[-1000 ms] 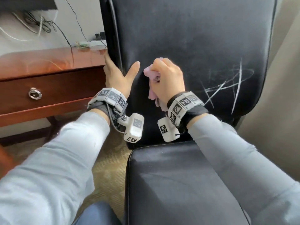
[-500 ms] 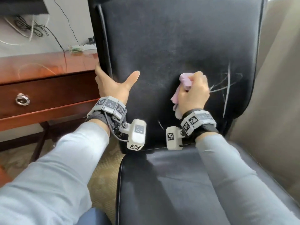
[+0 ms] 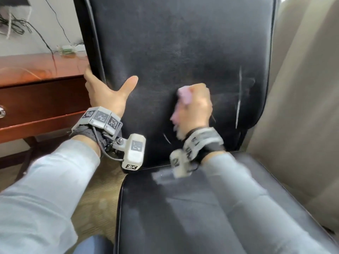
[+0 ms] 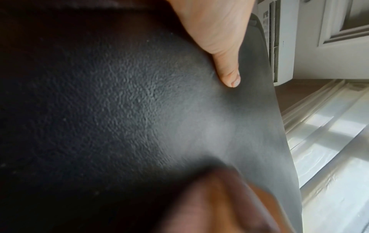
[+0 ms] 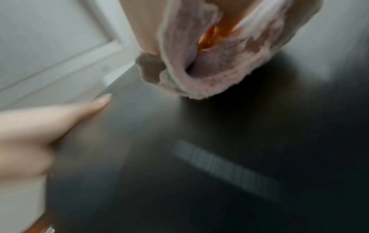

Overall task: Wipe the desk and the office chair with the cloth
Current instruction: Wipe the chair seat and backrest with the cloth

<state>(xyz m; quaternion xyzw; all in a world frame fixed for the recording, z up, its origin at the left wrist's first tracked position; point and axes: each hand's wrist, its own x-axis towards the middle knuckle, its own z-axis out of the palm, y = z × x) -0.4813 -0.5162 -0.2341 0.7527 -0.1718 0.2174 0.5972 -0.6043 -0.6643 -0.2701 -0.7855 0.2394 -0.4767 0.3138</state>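
A black leather office chair fills the head view, its backrest (image 3: 174, 52) upright and its seat (image 3: 183, 217) below. My right hand (image 3: 194, 105) grips a bunched pink cloth (image 3: 185, 94) and presses it against the lower backrest; the hand is motion-blurred. The right wrist view shows the cloth (image 5: 209, 63) wadded under my fingers on the dark leather (image 5: 219, 157). My left hand (image 3: 108, 92) holds the backrest's left edge, thumb (image 3: 130, 83) flat on the front, fingers hidden behind. White scratch marks (image 3: 238, 99) show right of the cloth. The wooden desk (image 3: 36, 70) stands at left.
A drawer with a metal ring pull (image 3: 1, 111) sits in the desk front. Cables (image 3: 14, 26) and a small green board (image 3: 66, 50) lie at the desk's back. A beige upholstered seat (image 3: 302, 107) stands close on the right. Patterned carpet (image 3: 99, 189) lies below.
My right hand swept the cloth right across the backrest, then came back left and lower. The left hand kept its hold on the chair's edge. Fewer white marks show now.
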